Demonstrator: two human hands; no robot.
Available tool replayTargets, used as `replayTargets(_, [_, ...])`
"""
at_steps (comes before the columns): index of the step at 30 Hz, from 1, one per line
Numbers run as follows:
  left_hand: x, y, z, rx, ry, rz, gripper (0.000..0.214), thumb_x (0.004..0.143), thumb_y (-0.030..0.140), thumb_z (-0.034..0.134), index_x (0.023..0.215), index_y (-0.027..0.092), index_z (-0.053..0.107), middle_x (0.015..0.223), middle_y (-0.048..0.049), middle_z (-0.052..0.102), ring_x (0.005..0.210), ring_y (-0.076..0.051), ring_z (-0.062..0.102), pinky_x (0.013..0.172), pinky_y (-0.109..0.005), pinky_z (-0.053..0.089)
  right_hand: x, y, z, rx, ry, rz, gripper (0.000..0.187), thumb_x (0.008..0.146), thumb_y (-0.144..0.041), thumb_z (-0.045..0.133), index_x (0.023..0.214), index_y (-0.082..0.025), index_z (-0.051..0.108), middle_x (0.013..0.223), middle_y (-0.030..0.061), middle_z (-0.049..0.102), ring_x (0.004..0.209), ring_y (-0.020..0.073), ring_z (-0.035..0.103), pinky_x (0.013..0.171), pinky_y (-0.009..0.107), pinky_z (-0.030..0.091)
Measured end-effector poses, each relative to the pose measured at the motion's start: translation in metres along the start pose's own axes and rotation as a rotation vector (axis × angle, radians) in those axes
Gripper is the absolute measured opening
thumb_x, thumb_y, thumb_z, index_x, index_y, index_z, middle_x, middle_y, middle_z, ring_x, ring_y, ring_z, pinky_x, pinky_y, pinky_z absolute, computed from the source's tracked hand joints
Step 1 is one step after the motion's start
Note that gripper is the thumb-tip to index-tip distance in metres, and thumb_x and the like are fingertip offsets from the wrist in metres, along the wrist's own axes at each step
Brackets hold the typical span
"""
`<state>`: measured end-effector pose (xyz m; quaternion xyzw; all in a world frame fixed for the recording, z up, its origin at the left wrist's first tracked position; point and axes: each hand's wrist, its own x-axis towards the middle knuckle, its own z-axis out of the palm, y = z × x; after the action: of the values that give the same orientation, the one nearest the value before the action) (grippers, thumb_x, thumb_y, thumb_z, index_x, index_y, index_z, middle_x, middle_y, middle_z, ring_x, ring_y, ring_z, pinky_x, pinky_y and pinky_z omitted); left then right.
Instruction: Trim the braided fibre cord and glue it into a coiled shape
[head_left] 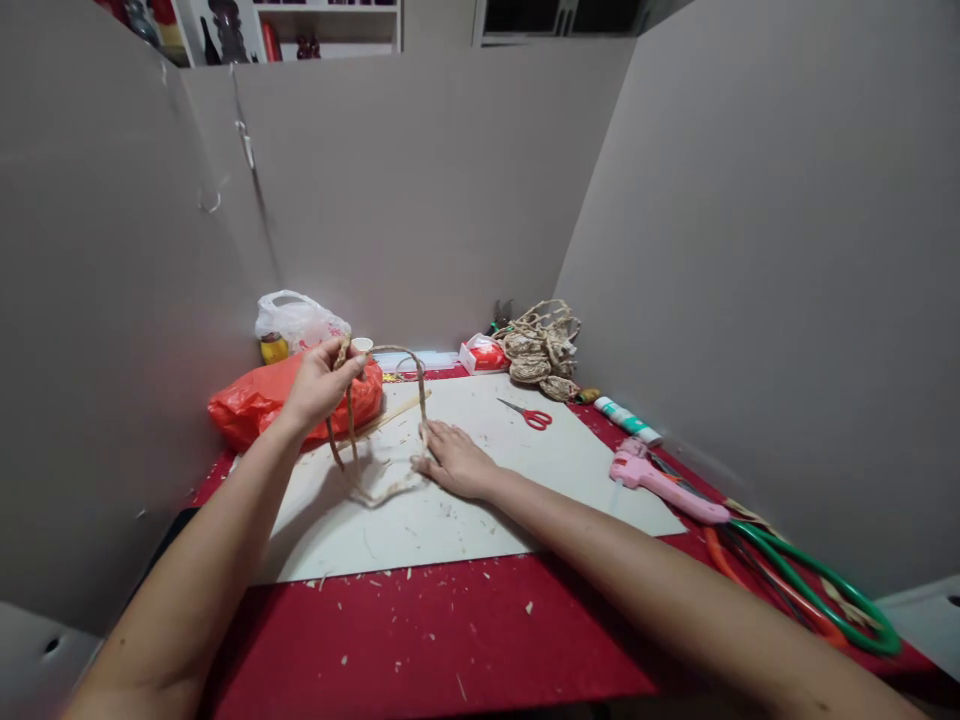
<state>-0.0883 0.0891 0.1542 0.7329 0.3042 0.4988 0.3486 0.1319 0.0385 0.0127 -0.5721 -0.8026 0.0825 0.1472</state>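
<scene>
Dial centred on the middle of the white sheet (pixel 495 525), 12 pointing away from you. Your left hand (pixel 326 375) is at 10, raised, thumb and fingers closed in a pinch on a braided cord (pixel 422 385). Your right hand (pixel 457 460) sits near the centre, palm down and low over the sheet, fingers partly extended and the cord at its thumb and forefinger; cannot tell if it grips the cord or only presses it.

The cord stands as an open loop between your two hands, on the dial's 9-to-10 side; its lower stretch, near the sheet, is blurred. A pale flat strip (pixel 405 407) lies behind the loop.

Red plastic bag (pixel 251 400) at 10, just beyond your left wrist; white plastic bag (pixel 296 318) behind it, toward 11. Red-and-white box (pixel 484 355) at 12, coiled cord bundles (pixel 532 365) at 1, just beside it. Red-handled scissors (pixel 536 419) on the sheet, between 1 and 2. Pink glue gun (pixel 671 490) at 3; green looped handle (pixel 874 610) at 4. Small scraps dot the sheet and the red-covered table (pixel 390 640).
</scene>
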Motion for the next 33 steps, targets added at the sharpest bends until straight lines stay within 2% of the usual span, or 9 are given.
replayTargets(8, [0.007, 0.053, -0.004, 0.008, 0.097, 0.094, 0.011, 0.070, 0.023, 0.066, 0.070, 0.015, 0.059, 0.062, 0.0018, 0.059, 0.056, -0.010, 0.054, 0.055, -0.021, 0.043, -0.008, -0.147, 0.033, 0.097, -0.034, -0.345, 0.084, 0.082, -0.067, 0.044, 0.135, -0.002, 0.045, 0.142, 0.0236, 0.043, 0.133, 0.0329, 0.038, 0.108, 0.040, 0.031])
replayTargets(12, [0.007, 0.063, 0.009, 0.069, 0.062, 0.087, 0.009, 0.072, 0.020, 0.064, 0.068, 0.014, 0.058, 0.059, 0.0012, 0.059, 0.055, -0.009, 0.054, 0.054, -0.021, 0.042, -0.040, -0.238, 0.056, 0.258, -0.193, -0.861, 0.059, 0.081, -0.067, 0.047, 0.106, -0.018, 0.066, 0.109, 0.0093, 0.070, 0.102, 0.0242, 0.063, 0.085, 0.031, 0.049])
replayTargets(14, [0.004, 0.065, 0.014, 0.085, 0.029, 0.078, 0.009, 0.072, 0.019, 0.063, 0.068, 0.014, 0.058, 0.057, 0.0016, 0.058, 0.054, -0.009, 0.054, 0.054, -0.021, 0.043, -0.054, -0.263, 0.054, 0.255, -0.268, -0.999, 0.059, 0.082, -0.068, 0.044, 0.097, -0.015, 0.067, 0.098, 0.0103, 0.072, 0.092, 0.0239, 0.065, 0.079, 0.031, 0.051])
replayTargets(16, [0.000, 0.065, 0.013, 0.094, -0.002, 0.078, 0.008, 0.073, 0.020, 0.063, 0.070, 0.014, 0.059, 0.058, 0.0016, 0.058, 0.054, -0.010, 0.055, 0.055, -0.022, 0.043, -0.065, -0.258, 0.041, 0.261, -0.249, -1.001, 0.059, 0.089, -0.064, 0.036, 0.107, -0.014, 0.063, 0.103, 0.0108, 0.071, 0.092, 0.0244, 0.065, 0.081, 0.035, 0.051])
replayTargets(19, [-0.008, 0.062, 0.004, 0.127, -0.008, 0.098, 0.007, 0.073, 0.020, 0.063, 0.072, 0.014, 0.060, 0.060, 0.0017, 0.059, 0.056, -0.010, 0.054, 0.054, -0.022, 0.042, -0.082, -0.196, 0.015, 0.322, -0.020, -0.772, 0.052, 0.092, -0.053, 0.043, 0.121, -0.011, 0.057, 0.116, 0.0137, 0.065, 0.108, 0.0229, 0.058, 0.098, 0.036, 0.042])
replayTargets(22, [-0.014, 0.056, -0.007, 0.164, 0.022, 0.101, 0.007, 0.073, 0.020, 0.062, 0.070, 0.014, 0.060, 0.059, 0.0025, 0.057, 0.055, -0.010, 0.053, 0.054, -0.022, 0.041, -0.106, -0.112, 0.003, 0.245, 0.151, -0.293, 0.049, 0.093, -0.046, 0.042, 0.126, -0.012, 0.056, 0.131, 0.0176, 0.056, 0.125, 0.0274, 0.046, 0.108, 0.045, 0.033])
replayTargets(25, [-0.012, 0.045, -0.009, 0.124, 0.029, 0.077, 0.006, 0.072, 0.018, 0.062, 0.069, 0.014, 0.058, 0.058, 0.0031, 0.055, 0.056, -0.010, 0.052, 0.057, -0.023, 0.041, -0.129, -0.069, 0.007, 0.099, 0.096, 0.095, 0.065, 0.092, -0.049, 0.040, 0.141, -0.006, 0.040, 0.148, 0.0245, 0.032, 0.139, 0.0354, 0.026, 0.112, 0.056, 0.020])
replayTargets(29, [-0.005, 0.026, 0.008, 0.075, 0.013, 0.038, 0.009, 0.072, 0.019, 0.060, 0.065, 0.015, 0.055, 0.058, 0.0035, 0.053, 0.056, -0.010, 0.051, 0.057, -0.022, 0.040, -0.132, -0.122, 0.019, 0.245, -0.186, -0.103, 0.079, 0.086, -0.061, 0.044, 0.149, -0.015, 0.028, 0.156, 0.0160, 0.015, 0.143, 0.0329, 0.010, 0.115, 0.052, 0.014])
replayTargets(33, [-0.008, 0.015, 0.027, 0.072, -0.076, 0.018, 0.014, 0.071, 0.025, 0.064, 0.066, 0.014, 0.058, 0.060, 0.0023, 0.056, 0.058, -0.010, 0.053, 0.059, -0.022, 0.041, -0.108, -0.199, 0.027, 0.538, -0.383, -0.639, 0.063, 0.089, -0.053, 0.048, 0.139, -0.015, 0.045, 0.144, 0.0134, 0.045, 0.136, 0.0256, 0.035, 0.114, 0.040, 0.021])
